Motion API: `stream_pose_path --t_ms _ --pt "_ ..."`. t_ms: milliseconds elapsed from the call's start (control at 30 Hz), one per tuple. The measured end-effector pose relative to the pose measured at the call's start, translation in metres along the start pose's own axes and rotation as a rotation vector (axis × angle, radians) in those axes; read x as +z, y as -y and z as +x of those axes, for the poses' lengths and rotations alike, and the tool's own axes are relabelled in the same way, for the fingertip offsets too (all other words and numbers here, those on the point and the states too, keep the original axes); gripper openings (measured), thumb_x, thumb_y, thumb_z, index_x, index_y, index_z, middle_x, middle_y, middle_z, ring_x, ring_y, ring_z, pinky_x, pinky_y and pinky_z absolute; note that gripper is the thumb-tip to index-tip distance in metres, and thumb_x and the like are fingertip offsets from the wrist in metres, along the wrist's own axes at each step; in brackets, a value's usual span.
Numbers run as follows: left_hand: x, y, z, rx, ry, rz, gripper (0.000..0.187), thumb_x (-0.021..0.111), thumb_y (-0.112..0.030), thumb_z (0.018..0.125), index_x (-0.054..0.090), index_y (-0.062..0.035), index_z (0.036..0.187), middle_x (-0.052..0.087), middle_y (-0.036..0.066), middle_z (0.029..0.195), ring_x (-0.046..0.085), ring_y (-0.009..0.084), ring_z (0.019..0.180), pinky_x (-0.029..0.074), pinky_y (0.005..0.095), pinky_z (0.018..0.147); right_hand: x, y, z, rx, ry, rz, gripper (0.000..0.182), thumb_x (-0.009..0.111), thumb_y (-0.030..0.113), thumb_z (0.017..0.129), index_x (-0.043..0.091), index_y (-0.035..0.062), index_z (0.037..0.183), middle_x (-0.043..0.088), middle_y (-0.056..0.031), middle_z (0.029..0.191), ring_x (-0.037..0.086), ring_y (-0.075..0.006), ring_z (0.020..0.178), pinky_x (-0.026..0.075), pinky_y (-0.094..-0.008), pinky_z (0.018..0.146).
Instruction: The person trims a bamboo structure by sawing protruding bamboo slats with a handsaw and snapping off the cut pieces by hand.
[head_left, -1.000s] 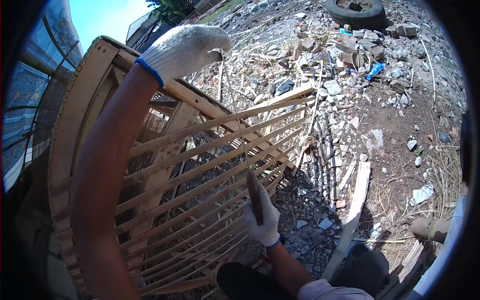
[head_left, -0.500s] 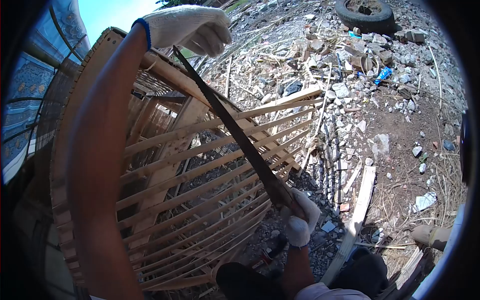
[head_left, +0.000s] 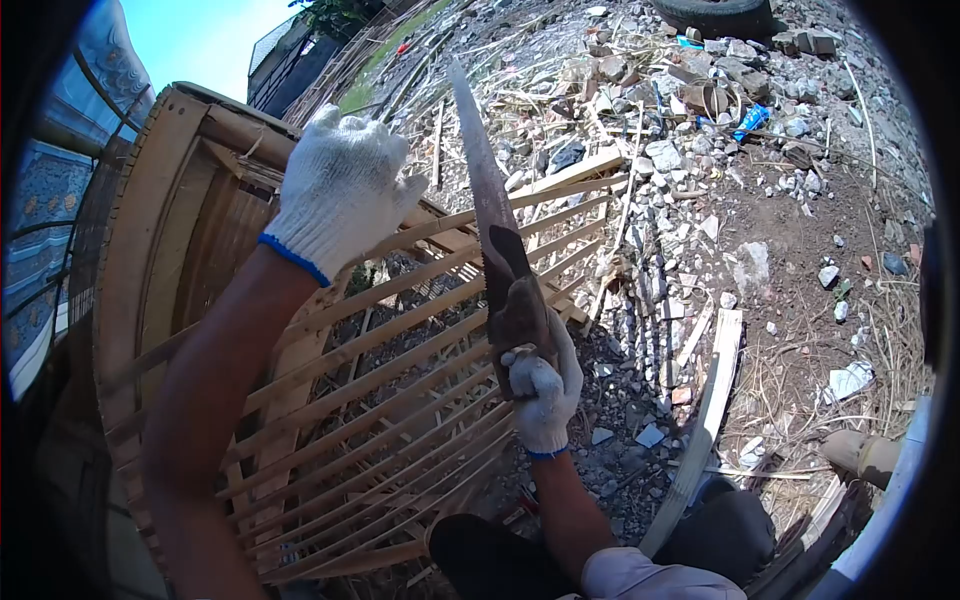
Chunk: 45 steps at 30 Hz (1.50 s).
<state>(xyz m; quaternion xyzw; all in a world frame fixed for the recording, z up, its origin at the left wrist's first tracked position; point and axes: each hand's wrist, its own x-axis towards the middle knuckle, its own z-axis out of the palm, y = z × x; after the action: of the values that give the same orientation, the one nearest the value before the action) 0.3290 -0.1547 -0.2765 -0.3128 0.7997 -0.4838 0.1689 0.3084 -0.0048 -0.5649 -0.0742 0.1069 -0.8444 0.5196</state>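
My right hand [head_left: 545, 395], in a white knit glove with a blue cuff, is wrapped round the handle of a handsaw [head_left: 490, 190]. The saw's blade points up and away, with its toothed edge to the left. Up at the left, my left hand [head_left: 345, 190], gloved the same way, has its back toward me and its fingers curled. Whatever is under those fingers is hidden; the hand overlaps a beam of the wooden frame. Below both hands spreads a rack of thin wooden slats [head_left: 400, 350], fixed to that frame [head_left: 150, 240].
Stone rubble [head_left: 660, 160] covers the ground ahead, with a tyre [head_left: 715, 15] at the top. A loose plank [head_left: 705, 420] lies to the right of my right hand. Patterned cloth [head_left: 45, 190] hangs at the far left. A dark shed [head_left: 290, 65] stands behind.
My left hand has come down and closer, its fingers now curled. My right hand has moved up and left, turning the saw more upright with its blade's flat side showing.
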Motion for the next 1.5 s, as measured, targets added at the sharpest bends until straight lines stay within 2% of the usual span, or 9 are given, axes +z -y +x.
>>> stream_pose_path --t_ms 33,67,133,200,300,367,667,967,1500 --pt "0.006 -0.01 -0.008 0.017 0.041 0.058 0.035 0.068 -0.044 0.094 0.073 -0.0097 0.099 0.07 0.008 0.103 0.069 0.0249 0.105 0.048 0.0451 0.102 0.007 -0.004 0.001 0.017 -0.028 0.004 0.065 0.052 0.014 0.092 0.042 -0.0102 0.151 0.068 -0.0082 0.101 0.047 -0.0036 0.062 0.052 -0.0285 0.079" --pt "0.008 -0.019 -0.016 0.019 -0.019 0.091 0.035 0.068 -0.044 0.093 0.072 -0.0103 0.102 0.068 0.008 0.107 0.066 0.0244 0.109 0.046 0.0453 0.105 0.009 -0.001 -0.001 0.093 0.026 -0.008 0.062 0.053 0.011 0.092 0.045 -0.0079 0.151 0.066 -0.0147 0.127 0.059 -0.0072 0.078 0.052 -0.0284 0.086" --pt "0.011 -0.032 -0.029 0.027 -0.139 0.157 0.035 0.068 -0.043 0.093 0.07 -0.0115 0.108 0.065 0.006 0.116 0.06 0.0233 0.118 0.04 0.0457 0.11 0.016 -0.014 -0.001 0.05 0.02 -0.138 0.06 0.054 0.011 0.092 0.047 -0.007 0.15 0.065 -0.0147 0.129 0.063 -0.0115 0.092 0.052 -0.0296 0.092" --pt "0.009 -0.039 -0.046 0.002 -0.01 0.058 0.035 0.068 -0.042 0.092 0.067 -0.0121 0.111 0.062 0.006 0.115 0.057 0.0234 0.118 0.041 0.0446 0.107 0.018 -0.021 0.001 -0.051 0.077 -0.314 0.058 0.054 0.015 0.095 0.049 -0.0066 0.148 0.064 -0.0141 0.132 0.063 -0.0176 0.115 0.051 -0.0314 0.098" --pt "0.013 -0.044 -0.055 -0.064 0.127 -0.016 0.03 0.069 -0.042 0.091 0.066 -0.0132 0.101 0.059 0.006 0.106 0.058 0.0243 0.11 0.043 0.0444 0.101 0.012 -0.034 0.002 -0.117 0.075 -0.419 0.057 0.055 0.018 0.096 0.05 -0.0059 0.147 0.065 -0.0136 0.131 0.064 -0.0164 0.111 0.051 -0.0316 0.097" --pt "0.01 -0.047 -0.051 -0.105 0.164 -0.03 0.03 0.07 -0.042 0.09 0.066 -0.0136 0.098 0.059 0.006 0.104 0.058 0.0244 0.109 0.043 0.0442 0.099 0.008 -0.036 -0.002 0.004 0.076 -0.389 0.057 0.055 0.02 0.096 0.05 -0.0054 0.148 0.066 -0.0128 0.13 0.064 -0.0171 0.112 0.05 -0.0322 0.098" --pt "0.018 -0.049 -0.044 -0.12 0.14 0.046 0.029 0.072 -0.044 0.089 0.07 -0.0155 0.091 0.06 0.005 0.103 0.058 0.0236 0.109 0.043 0.045 0.1 -0.021 -0.027 -0.034 0.105 0.013 -0.408 0.056 0.058 0.026 0.096 0.057 -0.0069 0.142 0.069 -0.0133 0.122 0.065 -0.0184 0.111 0.051 -0.0329 0.097" --pt "0.027 -0.045 -0.05 -0.025 -0.024 0.086 0.029 0.07 -0.043 0.091 0.07 -0.0139 0.087 0.062 0.005 0.106 0.058 0.0226 0.109 0.032 0.0481 0.116 0.031 -0.033 0.014 -0.003 0.015 -0.31 0.054 0.06 0.024 0.101 0.053 -0.0085 0.144 0.07 -0.0135 0.116 0.067 -0.0167 0.098 0.053 -0.0319 0.088" --pt "0.031 -0.041 -0.053 -0.006 0.001 0.032 0.031 0.073 -0.039 0.089 0.073 -0.0097 0.097 0.063 0.007 0.113 0.056 0.0238 0.115 0.029 0.0508 0.121 0.01 -0.035 -0.021 0.01 -0.008 -0.348 0.055 0.06 0.029 0.099 0.058 -0.009 0.139 0.07 -0.0123 0.115 0.066 -0.0153 0.098 0.053 -0.0297 0.087"
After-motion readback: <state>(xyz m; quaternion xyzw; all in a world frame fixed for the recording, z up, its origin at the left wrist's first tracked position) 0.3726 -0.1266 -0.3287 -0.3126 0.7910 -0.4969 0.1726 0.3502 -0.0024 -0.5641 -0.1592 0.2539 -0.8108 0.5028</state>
